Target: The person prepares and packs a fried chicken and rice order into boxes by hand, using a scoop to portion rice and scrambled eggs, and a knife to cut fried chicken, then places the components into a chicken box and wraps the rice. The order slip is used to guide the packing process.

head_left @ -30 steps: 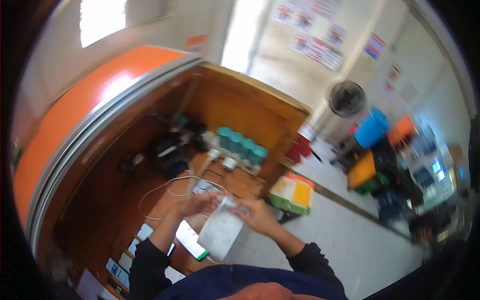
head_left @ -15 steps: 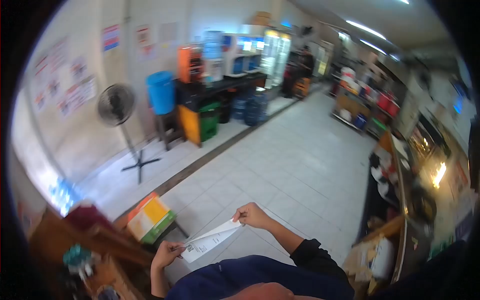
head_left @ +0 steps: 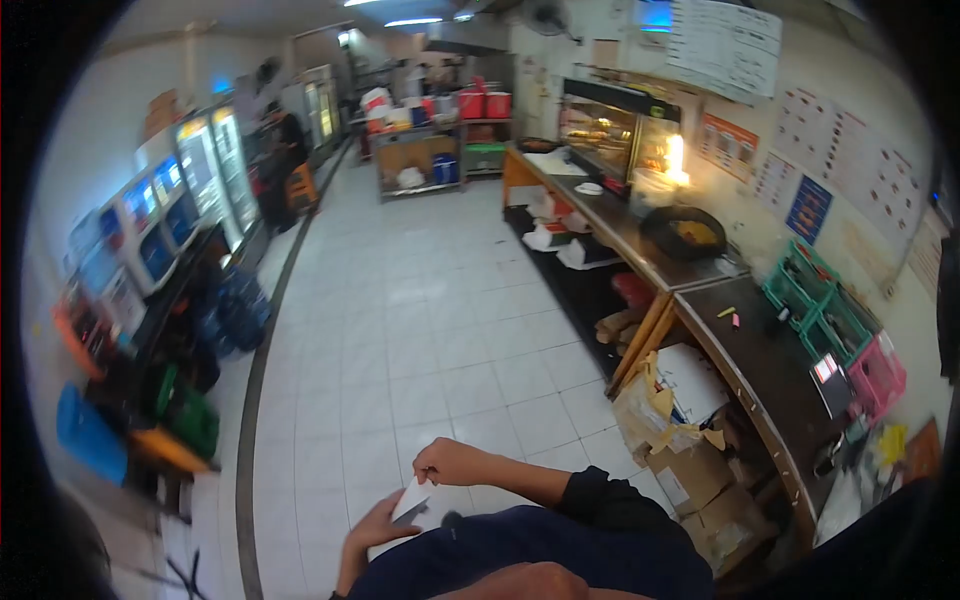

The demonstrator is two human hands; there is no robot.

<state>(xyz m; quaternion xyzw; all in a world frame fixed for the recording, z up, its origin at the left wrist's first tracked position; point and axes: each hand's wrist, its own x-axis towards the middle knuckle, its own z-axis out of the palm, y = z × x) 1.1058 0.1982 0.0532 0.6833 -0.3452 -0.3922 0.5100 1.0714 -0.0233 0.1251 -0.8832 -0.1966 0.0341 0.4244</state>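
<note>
Because the head view has swung to the right over the last half second, it now looks down the aisle's tiled floor [head_left: 430, 330], with a dark desk [head_left: 765, 350] and its green crates [head_left: 815, 305] along the right side. The white paper [head_left: 414, 492] is still with the person, held over the floor, just in front of the dark shirt [head_left: 520, 545] and well apart from that desk. The hands have drawn closer together: the paper, stretched between them half a second ago with its print showing, looks shorter and bent, a grey band crossing it, and no print can be read. That suggests it is being folded or turned over rather than read. The right hand [head_left: 445, 463] pinches the upper end, thumb and fingers together on it; the left hand [head_left: 382, 526] is clamped on the lower left edge. The pinched end points forward, away from the body. The long axis seems to slant from there back toward the shirt, but the lower end is partly hidden, so its full line cannot be told.
</note>
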